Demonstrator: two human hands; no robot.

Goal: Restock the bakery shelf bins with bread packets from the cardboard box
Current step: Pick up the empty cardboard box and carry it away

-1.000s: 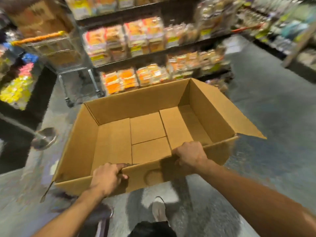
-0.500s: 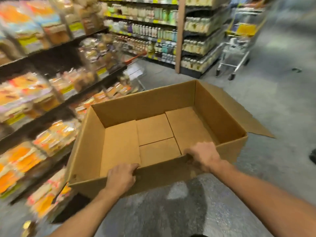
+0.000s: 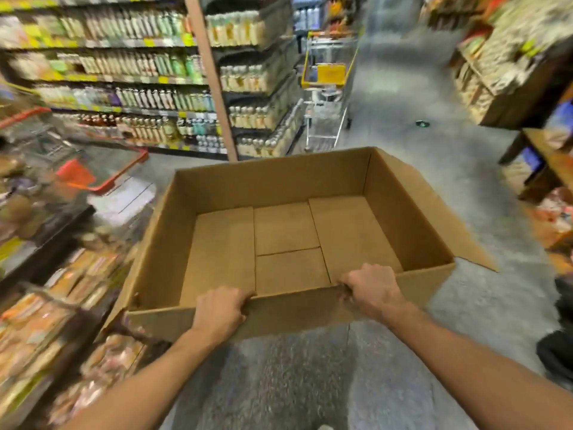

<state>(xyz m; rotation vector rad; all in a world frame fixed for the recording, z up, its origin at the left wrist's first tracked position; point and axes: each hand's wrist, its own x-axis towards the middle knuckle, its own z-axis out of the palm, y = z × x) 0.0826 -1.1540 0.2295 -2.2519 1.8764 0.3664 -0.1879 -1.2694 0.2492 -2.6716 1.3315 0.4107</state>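
Both hands, left hand [image 3: 220, 311] and right hand [image 3: 373, 287], clutch the empty cardboard box's [image 3: 288, 240] near wall; bread shelf [image 3: 46, 305] lies left.

Grey speckled shop floor [image 3: 403, 187]. Shelves of bottles [image 3: 130, 97] at back left. Yellow-trimmed shopping trolley [image 3: 325, 88] beside them in aisle. Red-rimmed trolley [image 3: 102, 178] at left, blurred. Dark wooden display stand [image 3: 508, 97] at right.

We found no legible text: shelf tags [image 3: 148, 42], bottle labels [image 3: 139, 99] and bread packets [image 3: 34, 318] were all motion-blurred.
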